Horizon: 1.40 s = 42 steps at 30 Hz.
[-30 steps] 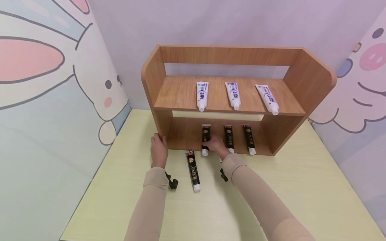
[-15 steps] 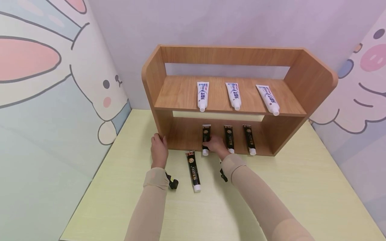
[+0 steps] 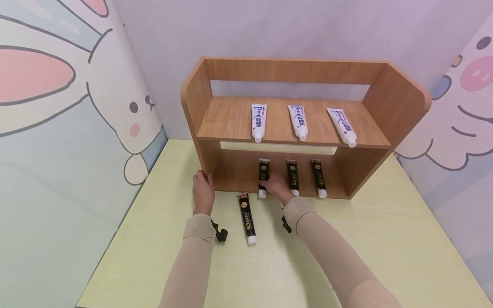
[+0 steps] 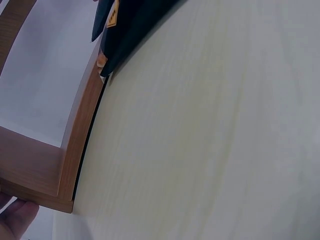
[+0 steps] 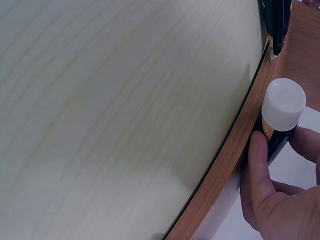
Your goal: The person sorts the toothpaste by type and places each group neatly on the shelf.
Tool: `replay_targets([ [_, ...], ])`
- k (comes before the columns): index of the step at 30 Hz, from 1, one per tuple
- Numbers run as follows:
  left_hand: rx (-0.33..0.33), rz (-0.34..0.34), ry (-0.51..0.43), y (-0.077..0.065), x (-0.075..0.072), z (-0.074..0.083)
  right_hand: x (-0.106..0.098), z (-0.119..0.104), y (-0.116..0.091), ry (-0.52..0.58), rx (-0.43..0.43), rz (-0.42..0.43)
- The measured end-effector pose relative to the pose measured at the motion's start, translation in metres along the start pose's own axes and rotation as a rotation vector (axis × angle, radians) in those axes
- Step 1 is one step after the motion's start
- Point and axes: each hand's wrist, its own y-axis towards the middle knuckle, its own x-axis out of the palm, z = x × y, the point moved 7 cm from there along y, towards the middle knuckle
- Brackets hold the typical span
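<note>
A black toothpaste tube (image 3: 263,171) with a white cap lies on the lower level of the wooden shelf (image 3: 239,171). My right hand (image 3: 275,184) pinches it near the cap, the thumb on one side and fingers on the other, as the right wrist view shows. My left hand (image 3: 203,193) touches the front lower corner of the shelf's left side panel; part of its fingers is hidden. On the table just before the shelf lies another black toothpaste tube (image 3: 247,219), cap toward me. Two more black tubes, one (image 3: 292,176) partly behind my right hand and one (image 3: 318,177) farther right, lie on the lower level.
Three white toothpaste tubes lie apart on the upper level: left (image 3: 258,122), middle (image 3: 298,122) and right (image 3: 342,127). The shelf stands on a pale yellow table (image 3: 154,256) against a lilac wall (image 3: 292,30). Side walls carry cartoon animals.
The black tube in my right hand has slid very slightly back, deeper into the lower level. My left hand stays at the shelf corner; the other tubes keep their places.
</note>
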Motion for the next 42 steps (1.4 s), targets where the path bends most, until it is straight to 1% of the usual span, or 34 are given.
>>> replay_targets([
  [4, 0.001, 0.001, 0.002, 0.0, 0.0, 0.0, -0.001, 0.0, -0.001, 0.006, -0.007, 0.006],
  [12, 0.006, 0.001, 0.002, 0.001, 0.0, -0.001, -0.005, -0.004, -0.005, 0.007, -0.049, 0.029],
  [22, 0.006, 0.001, 0.008, 0.003, -0.002, 0.0, -0.011, -0.007, -0.013, 0.023, -0.05, 0.034],
  [31, 0.006, 0.004, 0.013, 0.002, -0.001, -0.001, -0.014, -0.011, -0.025, 0.038, -0.124, 0.061],
  [36, 0.002, -0.001, 0.014, 0.002, 0.0, -0.001, -0.012, -0.012, -0.031, 0.043, -0.143, 0.07],
  [42, 0.003, -0.001, 0.011, 0.001, 0.0, -0.001, -0.008, -0.015, -0.038, 0.053, -0.17, 0.061],
])
